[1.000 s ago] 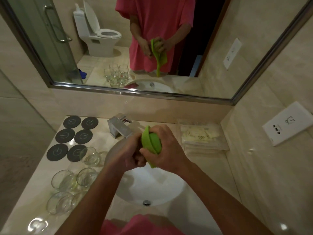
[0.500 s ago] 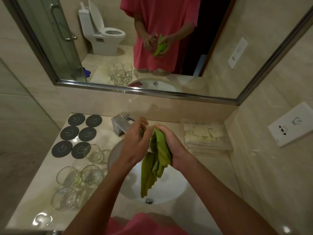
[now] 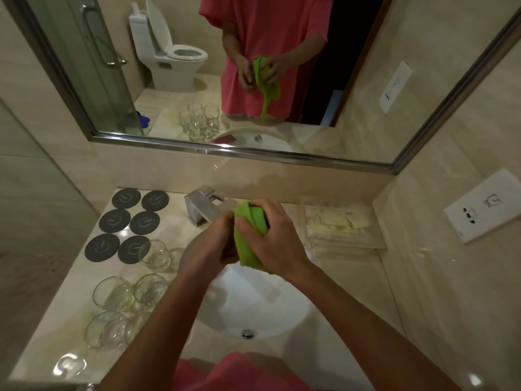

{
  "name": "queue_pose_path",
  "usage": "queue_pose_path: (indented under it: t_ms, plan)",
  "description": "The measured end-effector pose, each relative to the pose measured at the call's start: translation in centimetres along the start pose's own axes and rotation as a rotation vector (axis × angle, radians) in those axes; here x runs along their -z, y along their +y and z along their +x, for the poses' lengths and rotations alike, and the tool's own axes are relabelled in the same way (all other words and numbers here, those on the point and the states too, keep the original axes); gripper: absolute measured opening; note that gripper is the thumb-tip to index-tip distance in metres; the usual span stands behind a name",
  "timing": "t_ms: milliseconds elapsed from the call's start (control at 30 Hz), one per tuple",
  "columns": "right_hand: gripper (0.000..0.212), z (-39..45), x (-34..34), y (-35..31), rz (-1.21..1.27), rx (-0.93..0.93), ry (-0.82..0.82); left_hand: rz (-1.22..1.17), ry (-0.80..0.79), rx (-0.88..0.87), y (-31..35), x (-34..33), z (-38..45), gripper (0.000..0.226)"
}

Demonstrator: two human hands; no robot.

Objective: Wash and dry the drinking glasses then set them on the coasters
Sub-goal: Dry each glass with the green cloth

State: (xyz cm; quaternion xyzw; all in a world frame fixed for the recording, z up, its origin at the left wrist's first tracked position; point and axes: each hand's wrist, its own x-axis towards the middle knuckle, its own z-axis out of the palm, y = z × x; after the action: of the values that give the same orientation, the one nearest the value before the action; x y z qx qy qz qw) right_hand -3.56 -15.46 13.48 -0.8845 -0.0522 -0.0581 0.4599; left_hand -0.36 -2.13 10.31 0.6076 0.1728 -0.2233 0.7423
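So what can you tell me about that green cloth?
The green cloth is bright lime, soft-looking and bunched into a thick wad. Both hands grip it above the white sink, in front of the faucet: the right hand wraps over its top, the left hand holds its side. In the mirror, a tail hangs below.

Half a second ago the green cloth (image 3: pixel 249 235) hung loose below your fingers; now it's bunched up, your right hand (image 3: pixel 270 244) wrapped over it. Your left hand (image 3: pixel 218 244) was open against the cloth, fingers up; now it's closed in low beside your right fingers, what it holds hidden.
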Motion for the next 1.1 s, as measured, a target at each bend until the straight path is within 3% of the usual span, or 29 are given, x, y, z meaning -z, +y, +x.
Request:
queue_pose_path:
  t_ms: [333,433,500,633,800,900,967,1033,1100]
  plan:
    - [0.019,1.7,3.3,1.5,-0.037,-0.062,0.092,-0.136,0.12,0.045,-1.2,1.6,-0.2,0.027]
    - [0.031,2.5,4.8,1.4,-0.059,-0.127,0.07,-0.15,0.091,0.022,-0.8,1.5,-0.5,0.03]
    - [0.036,2.7,5.6,0.5,-0.041,-0.151,-0.007,-0.142,0.087,0.006,-0.5,1.1,-0.7,0.031]
    - [0.03,2.4,6.8,-1.2,0.012,-0.176,-0.384,-0.134,0.147,-0.02,-0.2,0.2,-1.0,0.029]
    - [0.011,2.5,7.3,-1.7,-0.008,-0.193,-0.492,-0.167,0.123,-0.077,0.1,0.3,-1.3,0.029]
    - [0.033,2.6,7.6,-2.0,-0.108,-0.223,-0.585,-0.106,0.076,-0.125,0.1,0.4,-1.5,0.032]
    - [0.025,2.5,7.2,-1.8,-0.214,-0.159,-0.549,-0.077,0.043,-0.151,0.1,0.4,-1.4,0.033]
    - [0.019,2.5,6.6,-1.2,-0.231,-0.105,-0.409,-0.081,0.015,-0.179,0.1,0.5,-1.4,0.035]
    - [0.035,2.2,6.1,-1.0,-0.151,-0.117,-0.242,-0.085,0.01,-0.222,0.3,0.6,-1.5,0.036]
